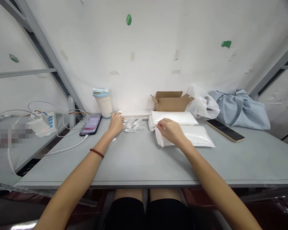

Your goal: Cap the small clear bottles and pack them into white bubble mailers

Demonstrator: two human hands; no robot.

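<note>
My left hand [116, 124], a dark red bead bracelet on its wrist, reaches to the left end of a flat white stack [135, 113] by the wall. Its fingers are partly stretched and a little apart, with nothing visible in them. Just right of it lies a pile of small clear-and-white plastic tubes [133, 124]. My right hand [169, 129] has its thumb and fingers pinched at the left, open end of a white bubble mailer [199, 135] lying flat. Behind that mailer, more white bubble mailers [177, 117] are stacked.
An open cardboard box [171, 103], a white plastic bag [203, 102] and a blue cloth bundle [242, 110] line the back. A dark phone [225, 130] lies right. A cup [103, 103], a charging phone [90, 124] and a power strip [44, 124] stand left, with loose cables.
</note>
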